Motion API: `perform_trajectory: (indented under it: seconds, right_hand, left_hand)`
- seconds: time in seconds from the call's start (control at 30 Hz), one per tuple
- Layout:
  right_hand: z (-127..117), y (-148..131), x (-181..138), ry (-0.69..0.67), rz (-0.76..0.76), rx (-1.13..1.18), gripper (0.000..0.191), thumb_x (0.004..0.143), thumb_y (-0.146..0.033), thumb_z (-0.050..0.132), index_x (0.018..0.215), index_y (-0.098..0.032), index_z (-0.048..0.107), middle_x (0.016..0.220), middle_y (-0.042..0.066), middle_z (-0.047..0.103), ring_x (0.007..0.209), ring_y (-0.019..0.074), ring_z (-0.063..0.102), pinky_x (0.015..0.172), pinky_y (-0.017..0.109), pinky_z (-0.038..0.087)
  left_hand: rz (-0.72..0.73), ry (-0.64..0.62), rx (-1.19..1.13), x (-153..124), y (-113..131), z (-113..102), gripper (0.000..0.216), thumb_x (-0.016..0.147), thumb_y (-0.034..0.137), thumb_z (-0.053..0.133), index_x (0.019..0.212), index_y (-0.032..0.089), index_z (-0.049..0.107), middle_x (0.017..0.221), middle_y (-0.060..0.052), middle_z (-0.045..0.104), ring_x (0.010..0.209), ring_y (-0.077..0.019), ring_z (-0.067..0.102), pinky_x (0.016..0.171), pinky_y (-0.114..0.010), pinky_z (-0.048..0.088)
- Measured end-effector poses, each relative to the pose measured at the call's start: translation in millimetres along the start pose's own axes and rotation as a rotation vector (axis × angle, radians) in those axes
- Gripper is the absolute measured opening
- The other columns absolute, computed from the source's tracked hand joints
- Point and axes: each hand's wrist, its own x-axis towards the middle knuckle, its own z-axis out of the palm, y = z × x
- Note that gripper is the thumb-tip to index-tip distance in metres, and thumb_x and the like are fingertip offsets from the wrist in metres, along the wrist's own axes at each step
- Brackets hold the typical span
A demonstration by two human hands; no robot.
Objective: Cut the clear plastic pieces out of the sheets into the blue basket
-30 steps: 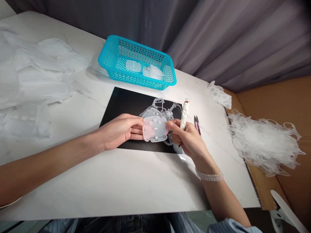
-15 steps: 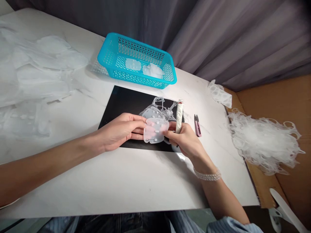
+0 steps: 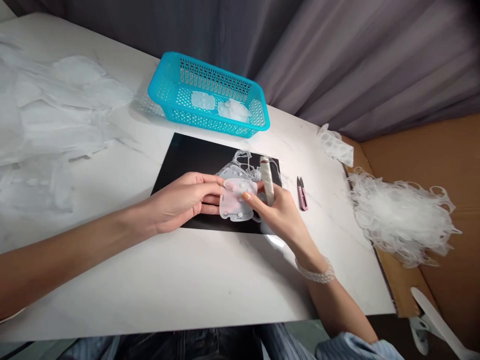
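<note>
A translucent, rounded plastic piece (image 3: 237, 206) with small raised bumps is held above the black mat (image 3: 187, 157). My left hand (image 3: 187, 200) pinches its left edge between thumb and fingers. From the other side, my right hand (image 3: 279, 207) rests its thumb on the face of the piece, while a white-wrapped stick-like tool (image 3: 267, 180) is gripped in the same hand. The tool's working end is hidden. Behind the piece, on the mat, lies another translucent plastic piece (image 3: 233, 172) with thin stringy scrap (image 3: 243, 159) around it.
A blue basket (image 3: 210, 123) at the back contains several translucent pieces (image 3: 234, 110). Pink-handled thread snips (image 3: 302, 194) lie right of the mat. Stringy plastic waste (image 3: 403, 217) fills a cardboard box (image 3: 420, 140). Clear sheeted plastic parts (image 3: 63, 110) are heaped at left.
My right thumb has moved further onto the face of the piece, and the wrapped tool has shifted slightly left with the hand. My left hand keeps its hold. The whole view has shifted slightly.
</note>
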Motion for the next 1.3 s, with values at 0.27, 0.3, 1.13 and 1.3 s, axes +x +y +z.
perform_trajectory:
  seconds: [0.27, 0.3, 1.13, 1.3]
  right_hand:
    - [-19.1, 10.2, 5.3, 0.270, 0.012, -0.026, 0.040, 0.096, -0.048, 0.046, 0.076, -0.016, 0.062, 0.059, -0.001, 0.051, 0.046, 0.0079, 0.034, 0.045, 0.025, 0.025]
    - [-22.5, 11.3, 5.7, 0.235, 0.033, 0.009, 0.037, 0.095, -0.048, 0.049, 0.084, -0.016, 0.064, 0.061, -0.001, 0.054, 0.046, 0.0077, 0.034, 0.045, 0.024, 0.025]
    - [-18.5, 18.1, -10.5, -0.036, -0.601, -0.512, 0.032, 0.096, -0.029, 0.055, 0.124, -0.019, 0.067, 0.075, 0.003, 0.067, 0.053, 0.0120, 0.052, 0.054, 0.027, 0.042]
    - [-58.5, 27.8, -2.0, 0.319, -0.302, -0.547, 0.030, 0.087, -0.017, 0.053, 0.111, -0.021, 0.072, 0.095, 0.008, 0.075, 0.071, 0.0186, 0.066, 0.069, 0.031, 0.049]
  left_hand:
    - [0.020, -0.006, -0.010, -0.9, 4.9, -1.3, 0.016, 0.083, 0.014, 0.066, 0.096, 0.012, 0.075, 0.101, -0.013, 0.076, 0.091, -0.0231, 0.074, 0.084, -0.033, 0.060]
    - [0.019, -0.013, -0.011, -1.1, 5.4, -1.3, 0.016, 0.082, 0.014, 0.067, 0.095, 0.012, 0.075, 0.102, -0.013, 0.076, 0.091, -0.0231, 0.074, 0.085, -0.033, 0.060]
    - [-0.134, -0.081, -0.031, 7.6, 12.6, -16.4, 0.031, 0.081, 0.013, 0.068, 0.113, 0.013, 0.069, 0.108, -0.015, 0.075, 0.101, -0.0268, 0.072, 0.097, -0.043, 0.054]
    - [-0.123, -0.071, -0.056, 7.8, 15.3, -17.2, 0.029, 0.082, 0.013, 0.065, 0.111, 0.011, 0.068, 0.103, -0.016, 0.075, 0.099, -0.0276, 0.072, 0.096, -0.045, 0.055]
